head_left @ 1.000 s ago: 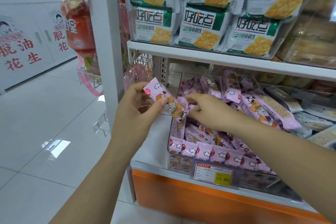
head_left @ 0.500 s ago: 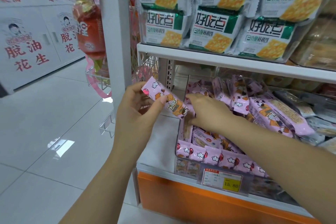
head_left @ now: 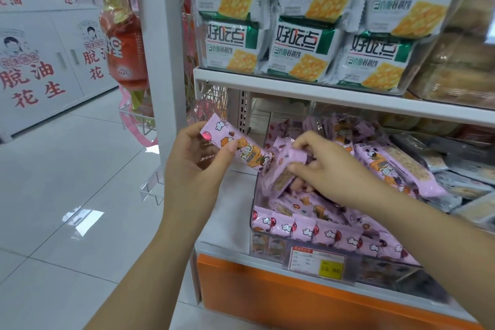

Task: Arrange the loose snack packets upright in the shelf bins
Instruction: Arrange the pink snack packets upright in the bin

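Note:
My left hand [head_left: 197, 161] grips a pink snack packet [head_left: 238, 146] by its left end, held slanted in the air just left of the clear shelf bin [head_left: 254, 211]. My right hand [head_left: 329, 169] reaches into the bin and pinches a second pink packet [head_left: 285, 166] that is tilted against the bin's left wall. A row of pink packets [head_left: 316, 230] stands upright along the bin's front. More pink packets [head_left: 396, 166] lie loose and heaped at the back and right.
The white upper shelf [head_left: 294, 88] carries green-and-white cracker bags [head_left: 300, 48] just above my hands. A white upright post [head_left: 160, 48] stands to the left. Grey packets [head_left: 460, 169] fill the neighbouring bin. A yellow price tag [head_left: 330, 269] hangs on the orange-fronted shelf edge [head_left: 267, 289].
My right hand has lifted a second pink packet out of the pile and brought it toward the bin's left side. My left hand has kept its packet in about the same place.

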The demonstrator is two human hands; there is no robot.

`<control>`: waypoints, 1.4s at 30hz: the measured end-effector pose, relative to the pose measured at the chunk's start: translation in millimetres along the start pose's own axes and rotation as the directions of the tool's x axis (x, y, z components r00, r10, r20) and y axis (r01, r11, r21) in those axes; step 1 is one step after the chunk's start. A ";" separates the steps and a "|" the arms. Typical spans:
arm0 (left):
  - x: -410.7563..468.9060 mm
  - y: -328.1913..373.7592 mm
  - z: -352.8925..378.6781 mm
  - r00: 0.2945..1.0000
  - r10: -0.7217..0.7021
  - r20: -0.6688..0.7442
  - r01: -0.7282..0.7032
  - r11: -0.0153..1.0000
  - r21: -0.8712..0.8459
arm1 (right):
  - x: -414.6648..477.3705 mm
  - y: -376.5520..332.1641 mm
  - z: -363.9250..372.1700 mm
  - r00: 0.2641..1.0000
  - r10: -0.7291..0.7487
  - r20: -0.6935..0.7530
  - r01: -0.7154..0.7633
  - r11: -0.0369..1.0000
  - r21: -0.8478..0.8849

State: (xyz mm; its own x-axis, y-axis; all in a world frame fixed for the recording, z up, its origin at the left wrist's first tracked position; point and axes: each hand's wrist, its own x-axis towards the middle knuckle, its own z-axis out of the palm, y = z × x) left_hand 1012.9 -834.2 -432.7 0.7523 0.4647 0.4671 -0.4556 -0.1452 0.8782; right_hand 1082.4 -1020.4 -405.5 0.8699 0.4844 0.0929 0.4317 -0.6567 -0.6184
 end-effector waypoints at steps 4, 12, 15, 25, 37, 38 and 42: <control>-1.0 -2.0 2.7 1.000 0.015 0.008 -0.016 1.000 0.015 | -16.2 3.2 -14.5 0.994 0.012 -0.112 0.032 0.924 0.380; -5.4 -4.1 10.1 0.998 0.034 0.055 -0.039 0.995 0.087 | -35.5 6.2 -12.9 0.963 -0.023 -0.270 0.147 0.881 0.449; -6.8 -5.3 10.5 0.997 0.018 0.072 -0.026 0.994 0.106 | -38.4 9.0 -9.6 0.958 0.005 -0.288 0.102 0.929 0.355; -4.8 -16.1 10.1 0.947 -0.036 0.319 -0.063 0.954 0.294 | -40.1 6.2 -8.5 0.951 0.080 -0.298 0.039 0.926 0.375; 4.9 -13.3 12.5 0.782 -0.122 0.611 -0.448 0.572 0.687 | -39.0 7.7 -9.1 0.975 0.109 -0.195 -0.033 0.932 0.360; 6.7 -12.0 12.3 0.772 -0.139 0.620 -0.457 0.557 0.694 | -37.6 7.8 -7.9 0.977 0.108 -0.184 -0.036 0.933 0.358; 12.4 -8.6 16.8 0.724 -0.198 0.661 -0.528 0.458 0.715 | -28.3 9.9 -2.3 0.984 0.104 -0.148 -0.051 0.944 0.326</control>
State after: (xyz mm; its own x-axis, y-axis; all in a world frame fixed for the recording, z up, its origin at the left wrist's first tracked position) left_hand 1034.2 -841.9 -432.7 0.9492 -0.2123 0.2323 -0.2655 -0.9365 0.2291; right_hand 1062.6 -1042.0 -412.5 0.9357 0.3229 0.1422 0.2856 -0.4564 -0.8427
